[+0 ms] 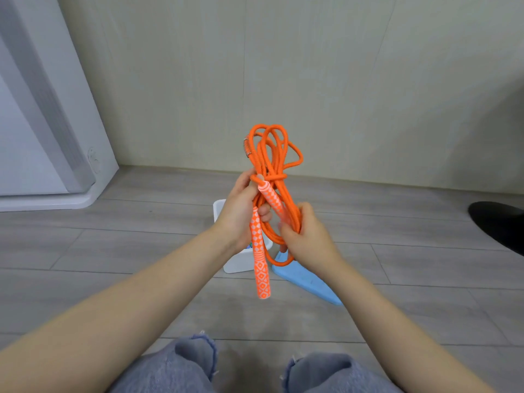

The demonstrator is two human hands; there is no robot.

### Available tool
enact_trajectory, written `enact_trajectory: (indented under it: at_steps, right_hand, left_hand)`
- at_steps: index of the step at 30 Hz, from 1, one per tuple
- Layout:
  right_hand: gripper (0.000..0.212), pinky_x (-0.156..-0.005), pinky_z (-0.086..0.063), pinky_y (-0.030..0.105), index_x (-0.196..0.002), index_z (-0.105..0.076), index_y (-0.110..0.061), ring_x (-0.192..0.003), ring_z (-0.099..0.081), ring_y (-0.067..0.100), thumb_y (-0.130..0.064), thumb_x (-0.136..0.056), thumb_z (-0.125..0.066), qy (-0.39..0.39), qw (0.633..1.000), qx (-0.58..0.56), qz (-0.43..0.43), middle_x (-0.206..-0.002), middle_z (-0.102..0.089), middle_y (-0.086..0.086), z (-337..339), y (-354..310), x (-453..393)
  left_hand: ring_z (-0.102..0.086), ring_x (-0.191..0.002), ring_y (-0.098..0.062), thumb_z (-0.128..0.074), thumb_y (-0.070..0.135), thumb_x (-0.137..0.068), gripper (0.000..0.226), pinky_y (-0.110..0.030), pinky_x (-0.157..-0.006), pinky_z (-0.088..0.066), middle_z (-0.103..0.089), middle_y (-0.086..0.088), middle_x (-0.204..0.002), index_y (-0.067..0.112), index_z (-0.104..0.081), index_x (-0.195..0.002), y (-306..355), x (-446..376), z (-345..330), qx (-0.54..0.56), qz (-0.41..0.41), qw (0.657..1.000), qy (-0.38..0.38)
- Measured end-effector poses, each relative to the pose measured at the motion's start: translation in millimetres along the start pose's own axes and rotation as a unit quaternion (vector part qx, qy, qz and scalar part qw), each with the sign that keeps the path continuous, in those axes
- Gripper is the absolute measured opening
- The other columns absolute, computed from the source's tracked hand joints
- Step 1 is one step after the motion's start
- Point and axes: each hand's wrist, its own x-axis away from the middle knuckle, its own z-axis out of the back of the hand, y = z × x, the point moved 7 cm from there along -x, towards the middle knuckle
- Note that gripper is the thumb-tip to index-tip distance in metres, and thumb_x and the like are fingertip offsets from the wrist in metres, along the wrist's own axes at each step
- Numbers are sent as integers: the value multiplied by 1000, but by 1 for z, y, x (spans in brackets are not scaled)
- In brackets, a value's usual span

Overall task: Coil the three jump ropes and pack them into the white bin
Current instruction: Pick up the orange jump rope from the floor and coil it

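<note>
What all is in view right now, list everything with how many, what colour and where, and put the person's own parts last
jump rope: one, orange, coiled in loops with a turn wrapped round its middle, held up in front of the wall
rope handles: two, orange with white pattern, one hanging down, one slanting up by the wrap
white bin: one, white, on the floor behind the hands, mostly hidden; something coloured shows inside, too little to tell
blue flat thing: one, light blue, on the floor right of the bin
dark thing: one, black, floor at right edge, cut off
white unit: one, white and grey, far left
knees: two, grey fabric, bottom edge
left hand: one, grip on the handles and loops
right hand: one, grip on the lower loops
</note>
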Motion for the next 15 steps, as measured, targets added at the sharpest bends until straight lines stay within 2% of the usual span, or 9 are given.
enact_trajectory:
  at_steps: [3, 5, 6, 8, 9, 10, 12, 13, 15]
  right_hand:
    - [19, -47, -44, 27, -106, -53, -12, -49, -56, 18, -29, -100, -47, -56, 983, -174, 6, -68, -67, 13, -3, -5, 10]
    - [29, -53, -43, 28, -100, -65, -9, -52, -53, 17, -20, -101, -38, -27, 975, -220, 2, -68, -64, 15, 5, -2, 5]
    - [27, -56, -45, 28, -95, -70, -16, -56, -54, 14, -17, -97, -42, -4, 979, -204, 17, -73, -63, 11, 9, -1, 1]
    - [24, -67, -49, 30, -94, -69, -40, -74, -59, 15, -27, -79, -55, 6, 989, -136, 51, -92, -63, -2, 12, -4, -1]
    - [31, -73, -49, 32, -100, -66, -44, -85, -60, 16, -30, -73, -59, -18, 991, -118, 56, -100, -63, -8, 9, -5, 0]
    - [37, -77, -48, 29, -109, -63, -39, -92, -61, 14, -25, -74, -60, -51, 988, -130, 62, -104, -65, -9, 5, -6, 1]
    - [32, -76, -50, 19, -115, -59, -14, -89, -66, 5, -3, -85, -57, -106, 977, -172, 73, -97, -71, -7, -2, -8, 2]
    - [28, -70, -50, 17, -112, -58, -9, -80, -66, 1, 6, -89, -53, -121, 973, -180, 78, -87, -72, -10, -5, -15, 5]
    - [25, -59, -45, 13, -108, -56, -12, -61, -60, -5, 7, -96, -44, -118, 977, -163, 77, -67, -67, -20, -6, -19, 6]
  left_hand:
    - [-31, -35, -6, -42, 12, -99, 14, -17, -35, -21, -51, 1, -55, 13, -56, -96, 3, -3, 11, 49, 11, 999, 17]
    - [-31, -35, -5, -42, 14, -97, 14, -17, -36, -20, -53, 1, -55, 10, -56, -100, 2, -3, 15, 89, 33, 995, 12]
    - [-31, -35, -5, -44, 16, -95, 14, -17, -37, -19, -53, 2, -54, 10, -56, -98, 0, -4, 17, 97, 46, 994, 11]
    - [-31, -35, -5, -54, 23, -83, 22, -17, -38, -18, -50, 2, -52, 8, -55, -100, -6, -3, 17, 106, 73, 992, -1]
    - [-31, -36, -5, -57, 26, -78, 33, -17, -38, -19, -48, 2, -52, 8, -53, -105, -10, -3, 15, 108, 88, 990, -11]
    - [-31, -36, -6, -59, 27, -75, 37, -17, -37, -20, -47, 1, -52, 9, -51, -106, -13, -3, 14, 110, 97, 989, -18]
    - [-32, -37, -7, -57, 26, -79, 29, -17, -35, -25, -45, -1, -54, 10, -51, -103, -14, -3, 11, 113, 98, 988, -35]
    - [-34, -38, -8, -54, 22, -83, 24, -18, -35, -27, -45, -3, -57, 11, -52, -104, -13, -3, 12, 100, 96, 990, -38]
    - [-40, -45, -12, -45, 13, -87, 22, -20, -39, -32, -49, -9, -68, 12, -54, -108, -12, -3, 14, 49, 90, 994, -32]
